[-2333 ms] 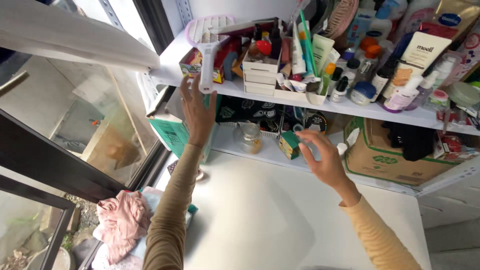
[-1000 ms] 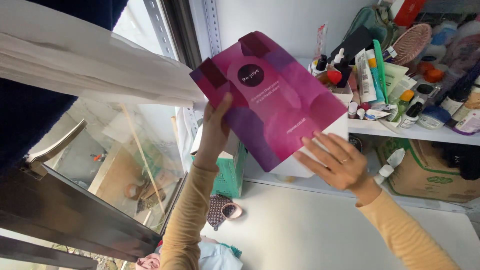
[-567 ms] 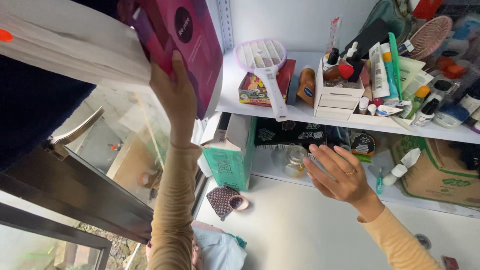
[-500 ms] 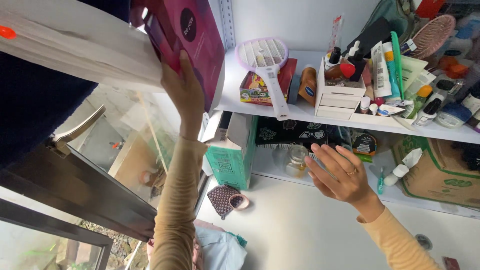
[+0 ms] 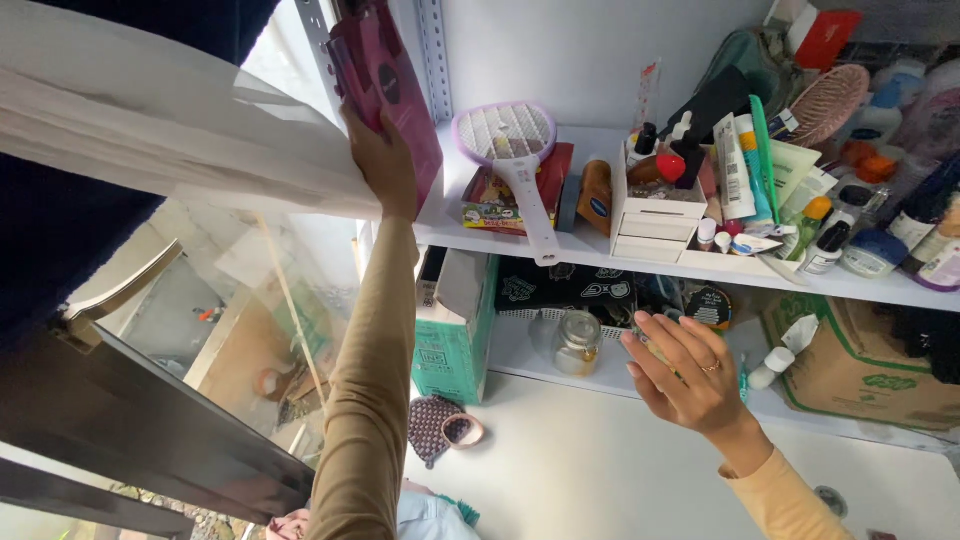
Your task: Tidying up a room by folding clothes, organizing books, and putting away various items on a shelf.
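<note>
**Magenta box on edge at the shelf end, one hand behind it**

The flat magenta-and-purple cardboard box [image 5: 385,75] stands nearly upright at the far left end of the white upper shelf [image 5: 520,235], against the perforated metal upright [image 5: 432,45] by the window. My left hand [image 5: 385,165] is wrapped around its lower rear edge, fingers closed on the card, arm stretched well up. The box looks thin and tall, so I judge it could tip outward off the shelf end once my grip loosens, since nothing I can see braces its outer face. The white curtain fabric [image 5: 170,130] hangs just beside it and could snag a corner.

Just to the right lies a lilac racket-shaped electric swatter [image 5: 510,150], its handle jutting past the shelf edge over a red and yellow carton [image 5: 495,200]. If the box slides right it may nudge that handle, and the swatter looks poorly balanced. Beyond it a white drawer organiser [image 5: 650,225], crammed with tubes and bottles, stands near the shelf lip; a knock there could spill several at once.

My right hand [image 5: 685,370] is open, fingers spread, holding nothing, hovering in front of the lower shelf [image 5: 560,375] near a small clear glass jar [image 5: 578,345] with a metal lid. A careless sweep could catch the jar. Left of it leans a teal cardboard box [image 5: 455,340], and a small patterned pouch [image 5: 435,430] rests on the white surface [image 5: 600,470] below.
</note>
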